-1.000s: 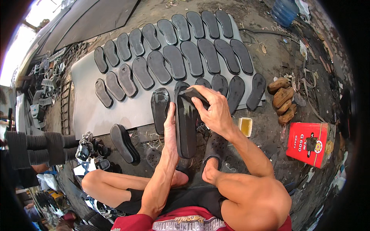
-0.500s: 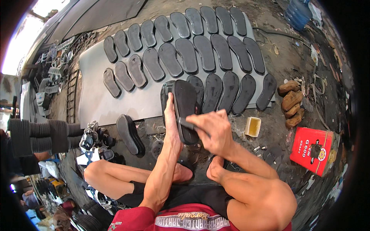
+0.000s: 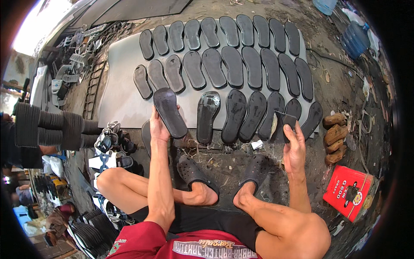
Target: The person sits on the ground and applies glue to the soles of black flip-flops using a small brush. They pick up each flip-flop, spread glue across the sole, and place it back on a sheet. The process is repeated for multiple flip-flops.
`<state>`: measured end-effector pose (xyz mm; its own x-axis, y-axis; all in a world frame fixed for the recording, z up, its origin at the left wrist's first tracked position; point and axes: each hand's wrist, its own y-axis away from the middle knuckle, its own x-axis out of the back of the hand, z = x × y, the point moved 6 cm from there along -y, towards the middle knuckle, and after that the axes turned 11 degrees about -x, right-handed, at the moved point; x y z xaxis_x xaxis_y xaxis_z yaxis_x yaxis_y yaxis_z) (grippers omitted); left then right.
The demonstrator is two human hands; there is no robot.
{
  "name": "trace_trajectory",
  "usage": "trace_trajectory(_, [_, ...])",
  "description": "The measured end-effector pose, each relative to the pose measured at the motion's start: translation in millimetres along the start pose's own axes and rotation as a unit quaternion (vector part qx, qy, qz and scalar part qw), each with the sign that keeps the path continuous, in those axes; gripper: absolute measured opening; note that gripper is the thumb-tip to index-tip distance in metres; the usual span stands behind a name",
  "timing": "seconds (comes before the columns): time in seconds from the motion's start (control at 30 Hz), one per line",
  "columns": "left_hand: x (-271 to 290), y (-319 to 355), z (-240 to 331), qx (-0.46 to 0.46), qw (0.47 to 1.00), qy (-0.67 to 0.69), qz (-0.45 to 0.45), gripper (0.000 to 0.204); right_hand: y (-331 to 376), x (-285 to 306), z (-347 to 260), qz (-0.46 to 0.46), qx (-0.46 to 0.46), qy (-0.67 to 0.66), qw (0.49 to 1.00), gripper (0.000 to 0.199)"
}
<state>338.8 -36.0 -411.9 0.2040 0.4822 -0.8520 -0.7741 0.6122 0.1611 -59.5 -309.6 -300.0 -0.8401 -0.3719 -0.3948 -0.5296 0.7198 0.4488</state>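
My left hand grips a dark rubber sole by its lower end, my fingers wrapped around the narrow heel part while the rest rises clear above them. The sole is lifted off the ground, just in front of the near edge of the grey sheet, and its flat face is turned up toward me. Its long axis runs on a slant: the wider end points up and to my left, the held end down and to my right, toward my left foot.

My right hand is closed on a small dark block, pinched between thumb and fingertips and held upright over the sheet's near right corner, well apart from the sole. It sits just beside the last soles of the nearest row.

On the sheet the laid-out soles lie in three rows, side by side, their long axes running away from me. One of them, the glossy sole, lies between my two hands. A red box rests on the dirt beside my right knee.
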Motion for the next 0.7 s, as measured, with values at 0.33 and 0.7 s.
trace_trajectory(0.33, [77,-9,-8,-0.125,0.811,-0.544,0.177,0.04,2,-13,17,-0.043,-0.035,-0.03,0.998,0.028])
trace_trajectory(0.7, [112,97,80,0.091,0.416,-0.688,0.587,0.109,-10,-8,10,-0.032,-0.058,-0.116,0.991,0.029])
